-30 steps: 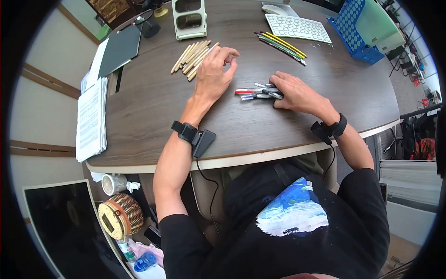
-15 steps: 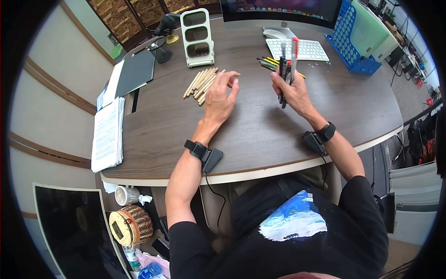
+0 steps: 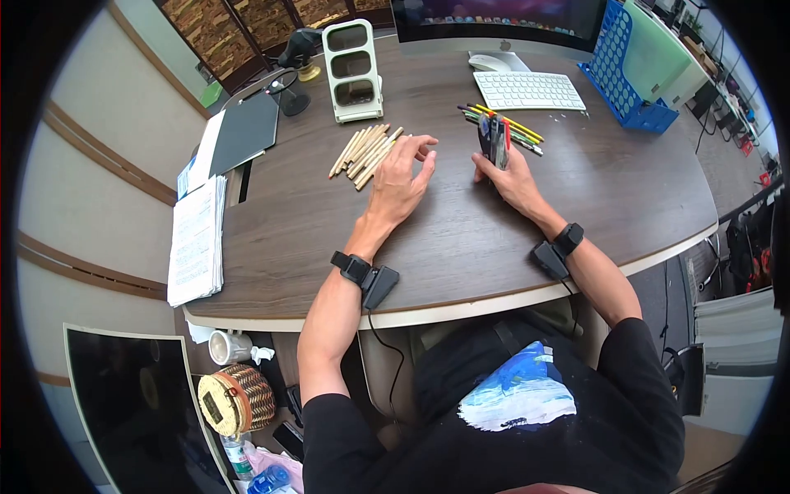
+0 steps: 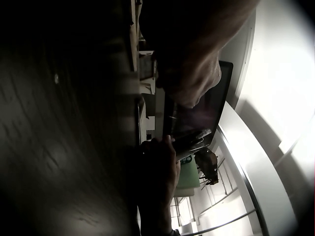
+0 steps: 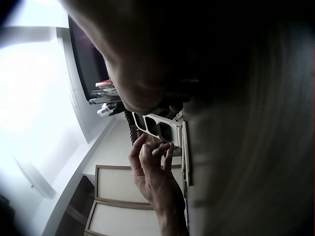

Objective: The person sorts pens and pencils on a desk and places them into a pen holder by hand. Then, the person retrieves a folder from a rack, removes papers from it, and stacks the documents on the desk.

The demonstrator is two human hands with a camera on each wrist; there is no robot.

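Observation:
A bundle of pens (image 3: 494, 142), mostly black and clear with one red, stands upright in the grip of my right hand (image 3: 518, 179). Their ends stick out past the fist in the right wrist view, the pens (image 5: 104, 96) fanning slightly. My left hand (image 3: 397, 186) rests at the desk with fingers loosely bent and nothing in them. Beside its fingertips lies a loose pile of wooden pencils (image 3: 355, 155). Several yellow, green and dark coloured pencils (image 3: 523, 130) lie behind the right hand, which partly overlaps them in the head view.
A white three-compartment holder (image 3: 354, 70) stands at the back, left of the monitor (image 3: 494, 41). The keyboard (image 3: 531, 90) and mouse (image 3: 489, 62) sit behind the coloured pencils. At right is a blue file rack (image 3: 613, 78); papers (image 3: 196, 247) are stacked at left, near a black mesh cup (image 3: 292, 100).
My right hand has lifted the pens from the desk and turned them upright, then lowered slightly. The left hand stays beside the wooden pencils. The head view has tilted up, showing the monitor.

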